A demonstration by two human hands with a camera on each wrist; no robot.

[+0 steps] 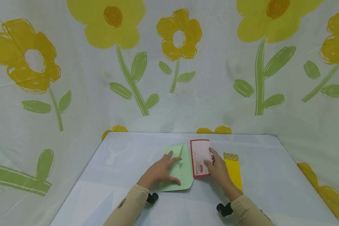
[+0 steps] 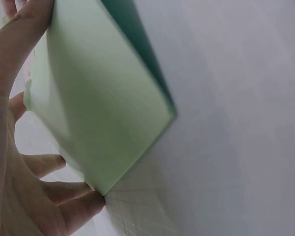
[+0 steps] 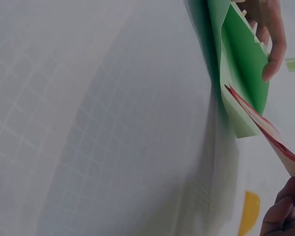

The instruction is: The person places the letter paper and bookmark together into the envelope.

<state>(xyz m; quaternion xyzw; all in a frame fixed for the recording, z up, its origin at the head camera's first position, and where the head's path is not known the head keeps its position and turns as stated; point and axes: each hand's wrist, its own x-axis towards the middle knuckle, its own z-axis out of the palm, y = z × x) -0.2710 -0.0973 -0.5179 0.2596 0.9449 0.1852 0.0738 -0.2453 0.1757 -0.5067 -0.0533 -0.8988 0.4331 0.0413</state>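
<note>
1. Above the tabletop (image 1: pixel 124 182) in the head view, a red-bordered card (image 1: pixel 200 153) sits just left of the right hand (image 1: pixel 218 169), which pinches its right edge. The card's long axis runs nearly straight away from the person. Beside it, a light-green envelope (image 1: pixel 187 175) extends the same way beneath the left hand (image 1: pixel 161 169), whose fingers are spread apart. A yellow paper with a glittery gold band (image 1: pixel 234 171) lies right of the right hand.
2. From the left wrist, the envelope stretches right of the left hand, one corner pointing right; the fanned fingers touch its edge.
3. From the right wrist, the card slants up and left from the right hand's curled fingers, its tip toward the envelope's gaping mouth; whether it is inside, I cannot tell.
</note>
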